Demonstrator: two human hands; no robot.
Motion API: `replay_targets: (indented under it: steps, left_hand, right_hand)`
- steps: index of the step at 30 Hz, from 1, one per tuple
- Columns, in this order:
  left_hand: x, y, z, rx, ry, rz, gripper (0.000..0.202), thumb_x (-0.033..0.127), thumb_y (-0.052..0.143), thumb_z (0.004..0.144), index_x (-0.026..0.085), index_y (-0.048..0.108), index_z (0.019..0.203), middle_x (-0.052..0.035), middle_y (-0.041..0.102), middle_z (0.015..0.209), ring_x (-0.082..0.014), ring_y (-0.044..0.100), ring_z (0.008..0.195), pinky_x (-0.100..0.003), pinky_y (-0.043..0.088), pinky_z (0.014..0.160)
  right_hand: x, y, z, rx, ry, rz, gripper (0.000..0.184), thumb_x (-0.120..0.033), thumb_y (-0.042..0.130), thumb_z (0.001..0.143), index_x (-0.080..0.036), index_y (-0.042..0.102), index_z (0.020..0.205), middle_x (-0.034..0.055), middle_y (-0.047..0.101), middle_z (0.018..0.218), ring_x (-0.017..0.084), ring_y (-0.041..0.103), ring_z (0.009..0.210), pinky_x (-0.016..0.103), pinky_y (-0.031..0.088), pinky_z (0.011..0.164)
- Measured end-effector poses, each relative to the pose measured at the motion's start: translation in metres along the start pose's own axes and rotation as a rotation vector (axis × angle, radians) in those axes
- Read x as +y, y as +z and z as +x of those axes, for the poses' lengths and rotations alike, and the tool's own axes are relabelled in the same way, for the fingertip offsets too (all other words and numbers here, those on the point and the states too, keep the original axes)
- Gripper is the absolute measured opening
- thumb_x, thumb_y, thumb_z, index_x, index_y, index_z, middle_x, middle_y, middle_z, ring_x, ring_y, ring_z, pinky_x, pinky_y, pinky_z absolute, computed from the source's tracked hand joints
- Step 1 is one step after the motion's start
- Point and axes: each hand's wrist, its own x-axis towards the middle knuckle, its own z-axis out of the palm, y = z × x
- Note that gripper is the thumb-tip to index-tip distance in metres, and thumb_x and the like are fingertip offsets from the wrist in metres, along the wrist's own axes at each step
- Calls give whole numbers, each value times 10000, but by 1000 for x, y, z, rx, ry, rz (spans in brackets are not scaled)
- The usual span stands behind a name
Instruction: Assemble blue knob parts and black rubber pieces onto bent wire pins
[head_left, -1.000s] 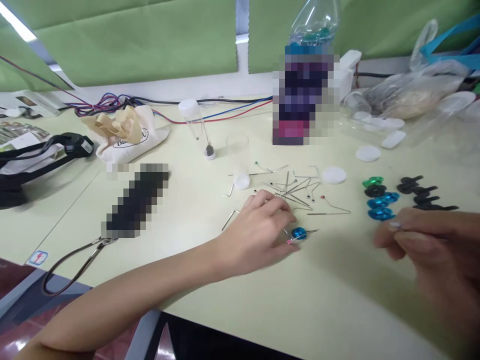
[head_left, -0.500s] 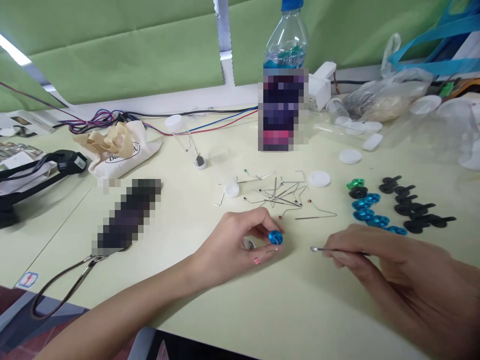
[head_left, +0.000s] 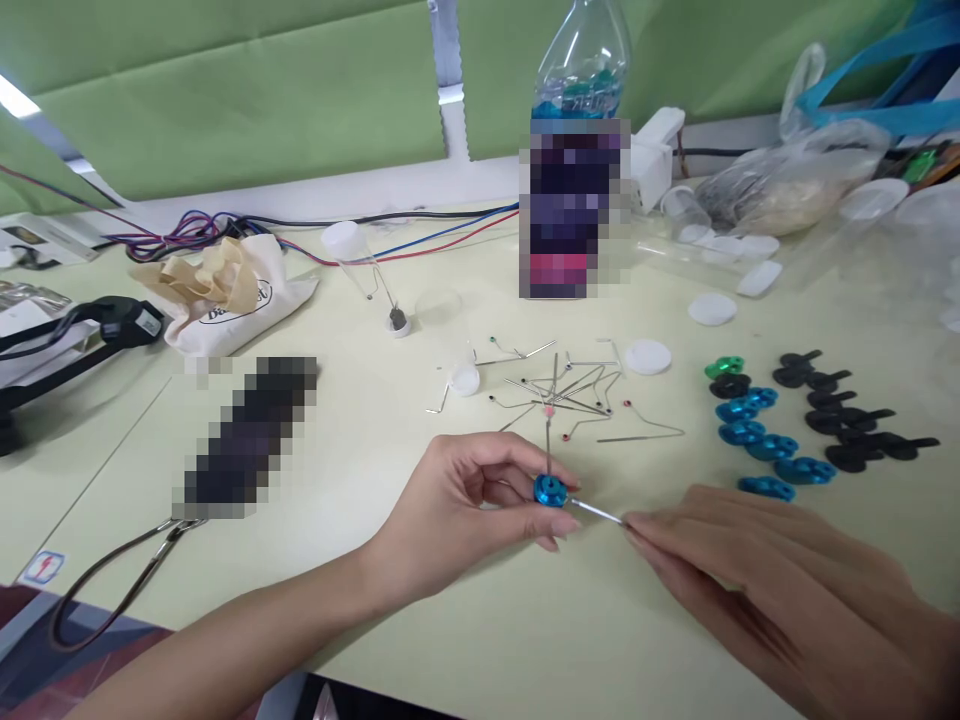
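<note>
My left hand (head_left: pixel 480 505) pinches a small blue metal part (head_left: pixel 550 490) between thumb and fingers, low over the table. A thin wire with a pink tip (head_left: pixel 549 412) stands up from that part, away from me. In my right hand (head_left: pixel 757 570) is a thin metal rod (head_left: pixel 598 511), gripped between thumb and fingers. The rod's tip meets or nearly meets the blue part's right side; contact is too small to make out. Beyond my left hand lies a loose pile of bent metal wires (head_left: pixel 574 390), several with small coloured ends.
Blue metal parts (head_left: pixel 804 470), a green one (head_left: pixel 724 367) and black stemmed parts (head_left: pixel 855 415) lie at the right. White caps (head_left: pixel 648 357), clear tubes, a bottle (head_left: pixel 581 70) and a plastic bag (head_left: pixel 795 185) are behind. At left are a cloth pouch (head_left: pixel 247 300) and pliers-like handles (head_left: pixel 112 575).
The metal rod in my right hand has moved left to the blue part. My left hand has turned the blue part, so its pink-tipped wire now points away from me.
</note>
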Motion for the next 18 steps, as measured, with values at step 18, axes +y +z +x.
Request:
replay_targets:
  steps: [18]
  left_hand:
    - [-1,3,0,10,-47,-1,208,137,801,632,115,680,800,-54,724,790,-103,659,553,-207,579,575]
  right_hand:
    - [10,6,-22,27,-148,-155,291,-143,485,869,-211,583,1135,16,715,891,213,653,771,349,548,687]
